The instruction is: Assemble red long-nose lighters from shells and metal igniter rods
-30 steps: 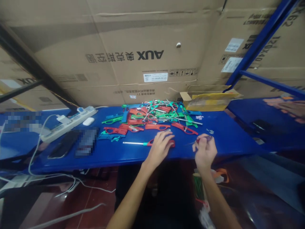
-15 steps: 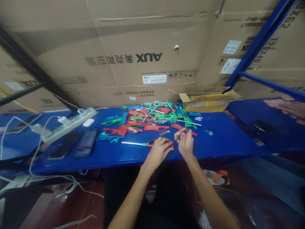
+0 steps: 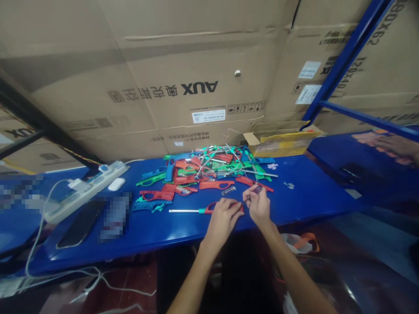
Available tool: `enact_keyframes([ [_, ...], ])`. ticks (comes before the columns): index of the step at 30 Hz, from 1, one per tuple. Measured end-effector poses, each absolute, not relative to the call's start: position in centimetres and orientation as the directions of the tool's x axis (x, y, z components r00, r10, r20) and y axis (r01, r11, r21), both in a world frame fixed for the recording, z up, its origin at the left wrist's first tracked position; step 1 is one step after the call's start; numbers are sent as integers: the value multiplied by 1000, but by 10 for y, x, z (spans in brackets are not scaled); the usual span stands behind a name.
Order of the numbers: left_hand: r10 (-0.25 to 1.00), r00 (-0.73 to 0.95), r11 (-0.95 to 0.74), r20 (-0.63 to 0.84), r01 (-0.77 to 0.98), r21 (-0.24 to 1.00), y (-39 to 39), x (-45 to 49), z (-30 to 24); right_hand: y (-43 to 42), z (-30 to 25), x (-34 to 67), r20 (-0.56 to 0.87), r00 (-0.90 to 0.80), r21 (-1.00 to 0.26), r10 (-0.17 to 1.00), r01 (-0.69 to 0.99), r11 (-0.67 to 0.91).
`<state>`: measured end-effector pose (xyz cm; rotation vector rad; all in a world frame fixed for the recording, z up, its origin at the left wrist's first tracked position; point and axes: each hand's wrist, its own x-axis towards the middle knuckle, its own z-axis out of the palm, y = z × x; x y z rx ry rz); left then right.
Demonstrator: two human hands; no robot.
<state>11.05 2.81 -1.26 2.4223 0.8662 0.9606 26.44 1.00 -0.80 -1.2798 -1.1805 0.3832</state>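
So in the head view, a red lighter (image 3: pixel 203 210) is laid flat near the front edge of the blue table (image 3: pixel 307 198), its silver barrel pointed left. Its handle is pinned by the left hand (image 3: pixel 225 216), fingers bent over it and mostly closed, so a lot of the red is covered. Just to the right, a dark-handled tool (image 3: pixel 259 189) is gripped in the closed right hand (image 3: pixel 258 206), tip aimed at the handle; whether contact is made can't be told. A small clear part (image 3: pixel 228 190) is left just beyond the hands. Farther back, a messy pile of lighter parts (image 3: pixel 216 165) is spread out, with an open carton (image 3: pixel 281 144) parked at its far right. Over on the left, a power strip (image 3: pixel 90 190) and a black phone (image 3: pixel 80 224) can be seen.
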Motion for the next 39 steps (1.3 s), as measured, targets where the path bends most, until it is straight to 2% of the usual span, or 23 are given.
enact_keyframes([
  [9,668,608,-726,430,405,556,27,110,-10,9,-11,263,465,493,-877,735,374,303],
  [17,688,603,-700,404,405,588,26,109,-7,6,-13,263,464,472,-867,750,416,274],
  [22,726,581,-659,369,434,614,24,110,-4,7,-13,268,632,329,-713,702,603,359],
  [28,725,590,-656,355,434,618,23,110,-4,0,-1,271,767,156,-544,622,671,503],
  [33,722,600,-653,344,427,626,23,110,-4,-15,27,269,713,62,-540,698,683,491],
  [39,718,605,-655,343,423,626,23,110,-3,-22,40,263,737,160,-525,656,748,407],
])
